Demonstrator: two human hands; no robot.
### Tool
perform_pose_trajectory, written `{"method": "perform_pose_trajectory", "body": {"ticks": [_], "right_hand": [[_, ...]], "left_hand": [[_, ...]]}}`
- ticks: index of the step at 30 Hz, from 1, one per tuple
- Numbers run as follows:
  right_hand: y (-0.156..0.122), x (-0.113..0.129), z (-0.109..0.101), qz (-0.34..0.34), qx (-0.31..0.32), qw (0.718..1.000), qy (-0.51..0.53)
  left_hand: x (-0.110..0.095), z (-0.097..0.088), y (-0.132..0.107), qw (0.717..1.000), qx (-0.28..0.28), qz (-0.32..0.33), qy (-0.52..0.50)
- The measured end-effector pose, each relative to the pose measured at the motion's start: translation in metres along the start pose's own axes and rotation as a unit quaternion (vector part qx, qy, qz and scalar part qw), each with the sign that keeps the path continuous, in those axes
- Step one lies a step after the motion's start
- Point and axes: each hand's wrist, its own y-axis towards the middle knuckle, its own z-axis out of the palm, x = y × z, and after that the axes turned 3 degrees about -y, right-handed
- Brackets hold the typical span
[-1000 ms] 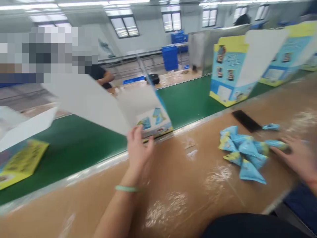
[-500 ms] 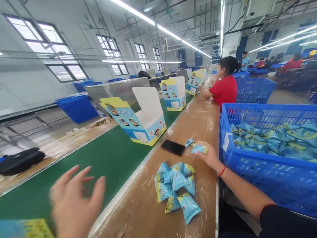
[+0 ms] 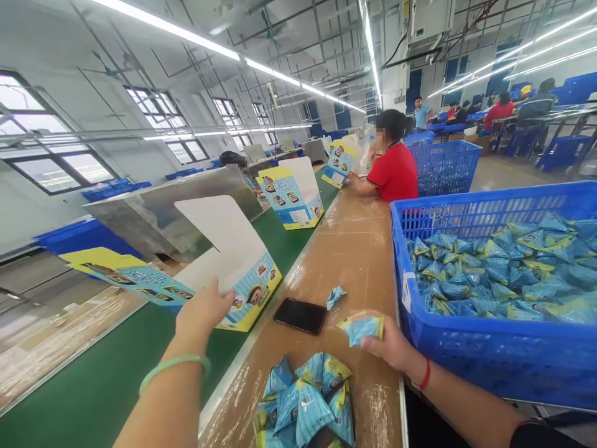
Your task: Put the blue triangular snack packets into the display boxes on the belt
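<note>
My left hand [image 3: 203,312], with a green bangle at its wrist, is at the near corner of an open cardboard box [image 3: 259,289] printed blue and yellow. Its fingers reach over the rim against the white inside and the thumb lies on the printed wall; part of the grip is hidden. In my right hand [image 3: 390,343] is a small blue-and-yellow snack packet [image 3: 365,328], pinched between thumb and fingers above the brown tabletop [image 3: 361,249]. A pile of similar packets [image 3: 305,398] lies nearer me. One loose packet [image 3: 336,297] rests beside a black phone [image 3: 301,315].
A blue crate [image 3: 489,339] full of packets stands at my right. Along the green conveyor belt [image 3: 88,367] stand more printed boxes [image 3: 296,196]. A co-worker in a red shirt [image 3: 396,171] sits farther along the table. A metal partition [image 3: 153,208] runs beyond the belt.
My left hand has moved forward from above the belt to the box, which now sits nearer and more turned. My right hand still holds the packet. The view has shifted right.
</note>
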Motion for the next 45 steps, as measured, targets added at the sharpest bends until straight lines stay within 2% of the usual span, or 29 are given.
{"method": "perform_pose_trajectory", "body": {"ticks": [2,3,6,7,10,14,18,22,25,27,30,32,35,41,43,45], "right_hand": [[-0.001,0.000,0.000,0.018,0.007,0.999,0.033],[-0.002,0.002,-0.001,0.020,0.006,0.999,0.041],[-0.010,0.009,-0.005,-0.012,0.001,1.000,-0.007],[-0.012,0.012,-0.007,-0.026,0.017,0.999,-0.025],[-0.011,0.014,-0.011,-0.063,0.049,0.994,-0.069],[-0.003,0.014,-0.001,-0.085,0.028,0.991,-0.103],[0.007,0.035,0.022,-0.108,0.049,0.992,-0.036],[0.024,0.076,0.051,-0.199,0.040,0.979,-0.002],[0.055,0.096,0.084,-0.304,-0.004,0.953,0.013],[0.086,0.096,0.112,-0.336,-0.023,0.942,0.005],[0.129,0.085,0.147,-0.272,0.026,0.959,-0.071],[0.139,0.074,0.154,-0.231,0.047,0.964,-0.122],[0.117,0.059,0.137,-0.230,0.037,0.962,-0.145],[0.039,0.034,0.077,-0.224,0.015,0.957,-0.184],[0.026,0.029,0.060,-0.219,0.015,0.954,-0.205],[0.019,0.028,0.045,-0.213,0.015,0.952,-0.220]], "left_hand": [[-0.005,0.001,-0.002,0.996,0.069,-0.043,0.046],[-0.009,0.002,-0.009,0.993,0.079,-0.057,0.064],[-0.024,0.006,-0.046,0.995,0.030,-0.051,0.084],[-0.029,0.008,-0.060,0.997,0.006,-0.026,0.074],[-0.042,0.022,-0.099,0.998,0.002,0.010,0.070],[-0.052,0.040,-0.135,0.997,0.009,0.017,0.069],[-0.053,0.052,-0.152,0.999,0.005,-0.004,0.049],[-0.047,0.060,-0.159,0.999,0.000,-0.020,-0.032],[-0.044,0.062,-0.162,0.997,0.020,-0.036,-0.061],[-0.043,0.061,-0.162,0.996,0.033,-0.049,-0.060],[-0.043,0.060,-0.161,0.998,0.029,-0.046,-0.040],[-0.041,0.057,-0.157,0.999,0.020,-0.043,-0.016],[-0.033,0.048,-0.141,0.998,0.003,-0.054,0.032],[-0.002,0.021,-0.086,0.988,-0.005,-0.127,0.085],[0.012,0.012,-0.078,0.984,-0.005,-0.151,0.092],[0.027,0.004,-0.081,0.979,0.001,-0.175,0.101]]}}
